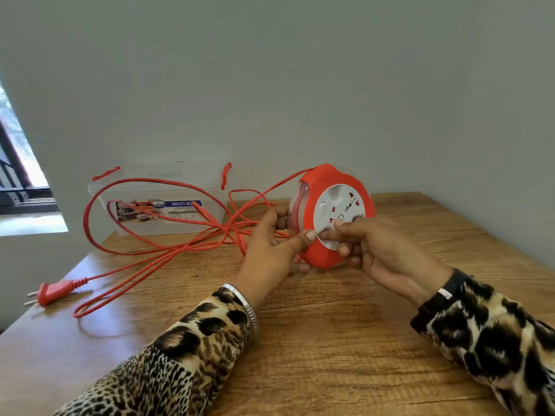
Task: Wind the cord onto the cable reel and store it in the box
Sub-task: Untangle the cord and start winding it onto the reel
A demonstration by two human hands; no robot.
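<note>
On the wooden table [330, 340], nothing is looking wound yet. Clear plastic box [162, 211] is sitting at the back left against the wall, lid on, red clips up, so storing is still ahead. Red cord [168, 250] is sprawling in loose tangled loops between box and reel, some loops rising in front of the box, and its plug [49, 292] is lying near the left table edge. Judging by that, winding is barely starting. Cable reel [332, 217] is being held upright on edge at table centre, white socket face toward the camera. Left hand [271, 247] is gripping the reel's left rim, thumb on the red front. Right hand [378, 247] is pinching the white centre disc, fingers curled at its lower edge, probably about to turn it.
</note>
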